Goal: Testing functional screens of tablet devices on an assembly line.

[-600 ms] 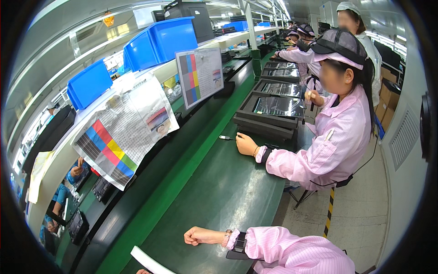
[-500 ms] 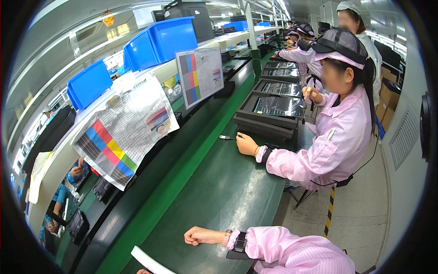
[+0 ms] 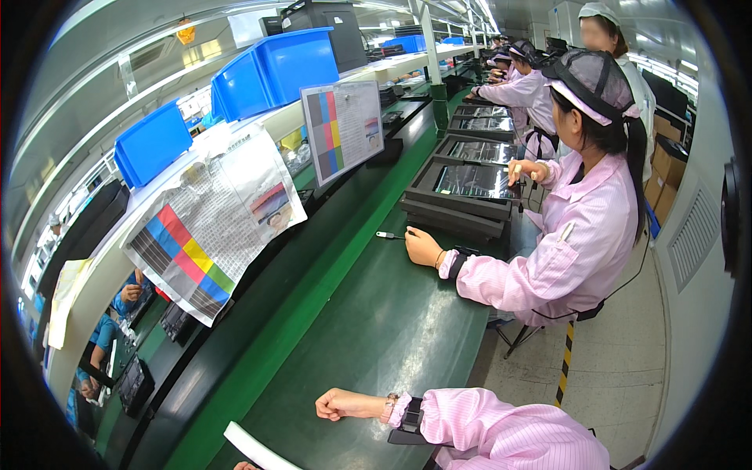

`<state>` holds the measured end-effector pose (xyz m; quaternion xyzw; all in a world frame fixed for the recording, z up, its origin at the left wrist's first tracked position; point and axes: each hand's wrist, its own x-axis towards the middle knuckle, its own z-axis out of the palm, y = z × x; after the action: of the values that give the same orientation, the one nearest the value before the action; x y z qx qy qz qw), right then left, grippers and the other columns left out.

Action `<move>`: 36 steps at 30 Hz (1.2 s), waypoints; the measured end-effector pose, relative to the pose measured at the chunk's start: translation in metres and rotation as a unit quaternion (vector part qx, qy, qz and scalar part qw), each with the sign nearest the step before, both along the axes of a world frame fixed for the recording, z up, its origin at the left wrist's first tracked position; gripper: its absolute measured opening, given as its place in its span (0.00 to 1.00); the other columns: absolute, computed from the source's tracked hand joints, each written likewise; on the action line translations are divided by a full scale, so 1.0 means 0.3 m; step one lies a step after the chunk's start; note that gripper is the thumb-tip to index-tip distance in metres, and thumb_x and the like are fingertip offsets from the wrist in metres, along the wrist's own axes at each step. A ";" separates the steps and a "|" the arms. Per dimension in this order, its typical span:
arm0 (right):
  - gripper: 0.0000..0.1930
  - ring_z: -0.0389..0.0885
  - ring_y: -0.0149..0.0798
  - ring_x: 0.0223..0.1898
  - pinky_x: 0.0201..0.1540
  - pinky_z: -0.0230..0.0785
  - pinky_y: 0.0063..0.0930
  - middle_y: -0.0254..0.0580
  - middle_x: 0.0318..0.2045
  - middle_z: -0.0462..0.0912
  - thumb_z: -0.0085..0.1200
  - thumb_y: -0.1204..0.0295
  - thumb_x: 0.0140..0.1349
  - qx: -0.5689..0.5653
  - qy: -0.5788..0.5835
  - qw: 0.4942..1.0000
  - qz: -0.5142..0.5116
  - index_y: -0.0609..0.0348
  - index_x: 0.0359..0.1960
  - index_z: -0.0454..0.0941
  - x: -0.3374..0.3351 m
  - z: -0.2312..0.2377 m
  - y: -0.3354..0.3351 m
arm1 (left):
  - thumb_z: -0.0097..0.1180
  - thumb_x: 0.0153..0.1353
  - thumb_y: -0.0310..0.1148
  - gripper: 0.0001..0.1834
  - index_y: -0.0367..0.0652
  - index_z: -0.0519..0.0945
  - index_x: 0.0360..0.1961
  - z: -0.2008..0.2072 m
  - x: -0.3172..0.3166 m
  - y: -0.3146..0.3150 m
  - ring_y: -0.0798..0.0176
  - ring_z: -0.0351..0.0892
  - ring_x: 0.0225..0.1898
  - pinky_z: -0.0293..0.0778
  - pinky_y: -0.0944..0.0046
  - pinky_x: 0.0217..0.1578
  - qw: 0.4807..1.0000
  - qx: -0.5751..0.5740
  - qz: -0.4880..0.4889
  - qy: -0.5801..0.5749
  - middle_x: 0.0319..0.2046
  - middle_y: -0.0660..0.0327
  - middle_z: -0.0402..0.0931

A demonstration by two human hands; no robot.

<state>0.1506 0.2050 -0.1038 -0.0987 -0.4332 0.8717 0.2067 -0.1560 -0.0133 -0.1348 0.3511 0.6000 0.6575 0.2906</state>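
My right hand (image 3: 341, 404) rests in a loose fist on the green bench top (image 3: 384, 345), and nothing shows in its fingers. A pink striped sleeve, a beaded bracelet and a black wrist band (image 3: 409, 419) cover that arm. Of my left hand (image 3: 245, 466) only a sliver appears at the lower edge; its fingers are mostly hidden. Just above it, a smooth white curved strip (image 3: 258, 448) juts into view, its kind unclear. Farther along the bench, a small cable plug (image 3: 388, 235) lies beside a co-worker's left hand (image 3: 424, 247).
The co-worker in pink (image 3: 564, 227) sits ahead on the right, by stacked black trays (image 3: 454, 205) holding glossy dark panels. A shelf on the left bears blue bins (image 3: 274, 74); a printed colour sheet (image 3: 211, 227) hangs from it. Black-and-yellow tape (image 3: 565, 364) marks the floor.
The co-worker has turned their head toward the trays and lowered their right hand onto a panel. My hands stay where they were.
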 end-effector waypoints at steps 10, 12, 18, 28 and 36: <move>0.10 0.53 0.24 0.18 0.22 0.47 0.18 0.29 0.17 0.63 0.36 0.82 0.48 -0.003 -0.006 1.000 0.000 0.55 0.13 0.61 -0.002 -0.006 0.002 | 0.43 0.63 0.27 0.12 0.34 0.70 0.47 -0.012 -0.006 0.002 0.65 0.72 0.33 0.69 0.68 0.38 1.000 0.003 0.002 -0.005 0.36 0.57 0.73; 0.10 0.53 0.23 0.18 0.22 0.47 0.18 0.29 0.17 0.63 0.36 0.82 0.48 -0.004 -0.005 1.000 0.001 0.56 0.13 0.61 -0.001 -0.004 0.001 | 0.43 0.63 0.27 0.12 0.34 0.71 0.46 -0.012 -0.005 0.001 0.65 0.72 0.33 0.69 0.68 0.38 1.000 0.004 0.002 -0.006 0.36 0.57 0.73; 0.10 0.52 0.23 0.18 0.21 0.47 0.18 0.29 0.16 0.62 0.36 0.82 0.48 -0.005 -0.009 1.000 -0.002 0.56 0.13 0.61 0.002 0.007 -0.004 | 0.43 0.63 0.27 0.12 0.34 0.71 0.46 -0.013 -0.005 -0.005 0.65 0.72 0.32 0.69 0.68 0.38 1.000 0.006 0.004 -0.010 0.36 0.57 0.73; 0.10 0.52 0.23 0.18 0.22 0.47 0.18 0.29 0.16 0.62 0.36 0.82 0.48 0.002 -0.007 1.000 -0.003 0.55 0.13 0.61 0.002 0.016 -0.007 | 0.44 0.63 0.27 0.12 0.34 0.71 0.46 -0.014 -0.003 -0.006 0.65 0.72 0.32 0.69 0.68 0.38 1.000 0.010 0.006 -0.016 0.35 0.57 0.73; 0.10 0.53 0.23 0.18 0.22 0.48 0.17 0.29 0.16 0.62 0.37 0.82 0.48 -0.003 -0.012 1.000 -0.002 0.55 0.13 0.60 0.002 0.004 0.001 | 0.44 0.63 0.27 0.12 0.34 0.71 0.46 -0.011 -0.002 -0.002 0.65 0.72 0.32 0.68 0.68 0.37 1.000 0.011 0.008 -0.019 0.35 0.57 0.73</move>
<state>0.1511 0.2053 -0.1026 -0.1108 -0.4332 0.8713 0.2025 -0.1566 -0.0140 -0.1382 0.3373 0.5897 0.6729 0.2929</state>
